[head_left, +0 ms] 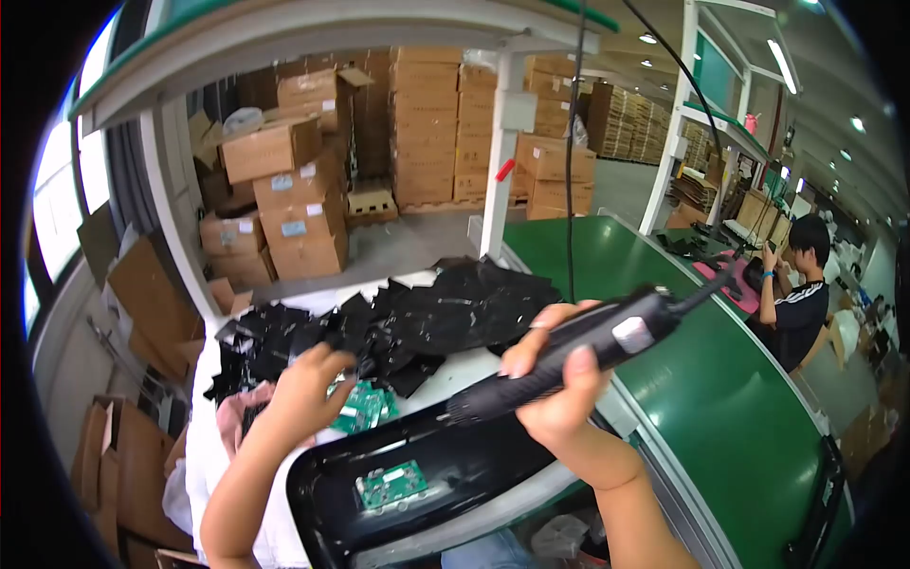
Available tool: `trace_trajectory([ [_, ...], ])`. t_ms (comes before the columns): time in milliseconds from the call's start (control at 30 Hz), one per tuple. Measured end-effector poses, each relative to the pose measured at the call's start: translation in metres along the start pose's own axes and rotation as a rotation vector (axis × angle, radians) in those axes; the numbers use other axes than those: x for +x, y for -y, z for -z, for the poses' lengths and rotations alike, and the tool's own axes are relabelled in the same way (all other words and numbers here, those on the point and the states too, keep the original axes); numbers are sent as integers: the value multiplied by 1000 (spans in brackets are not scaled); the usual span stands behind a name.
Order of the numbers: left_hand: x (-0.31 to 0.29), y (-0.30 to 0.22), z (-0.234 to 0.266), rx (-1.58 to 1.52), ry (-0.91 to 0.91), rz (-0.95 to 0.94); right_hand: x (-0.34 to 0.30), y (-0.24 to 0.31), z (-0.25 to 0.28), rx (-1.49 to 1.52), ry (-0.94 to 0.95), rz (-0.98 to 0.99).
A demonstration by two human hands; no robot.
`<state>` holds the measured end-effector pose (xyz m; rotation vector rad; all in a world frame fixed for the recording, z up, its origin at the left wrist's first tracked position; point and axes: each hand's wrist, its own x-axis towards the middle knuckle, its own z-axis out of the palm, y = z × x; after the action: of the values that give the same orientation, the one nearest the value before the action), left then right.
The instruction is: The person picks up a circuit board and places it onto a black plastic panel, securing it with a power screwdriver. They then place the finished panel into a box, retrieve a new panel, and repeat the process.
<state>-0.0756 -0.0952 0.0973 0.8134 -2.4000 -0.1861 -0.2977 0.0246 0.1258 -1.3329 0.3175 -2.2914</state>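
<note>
My right hand (557,379) grips a black electric screwdriver (578,356) with a cable running up from its rear; its tip points down-left toward a long black plastic housing (474,469) lying on the bench. A small green circuit board (391,484) sits inside that housing. My left hand (305,389) reaches into a spot beside a pile of loose green circuit boards (365,408), fingers curled over them; I cannot tell if it grasps one. A heap of black bags (427,318) lies behind both hands.
A green conveyor belt (701,379) runs along the right. Another person (796,294) in dark clothes works at it farther back. Stacked cardboard boxes (284,204) fill the floor behind the bench, with a white frame post (500,171) between. Pink cloth (237,417) lies at left.
</note>
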Motion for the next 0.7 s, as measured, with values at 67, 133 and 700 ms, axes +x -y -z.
trace_trajectory([
  [67, 86, -32, 3, -50, -7, -27, 21, 30, 28, -108, -54, 122],
  [133, 162, -37, -1, -246, -219, -162, 31, 43, 42, -100, -151, 207],
  [700, 475, -102, 41, -1321, -448, 58, 64, 81, 130, -133, -338, 302],
])
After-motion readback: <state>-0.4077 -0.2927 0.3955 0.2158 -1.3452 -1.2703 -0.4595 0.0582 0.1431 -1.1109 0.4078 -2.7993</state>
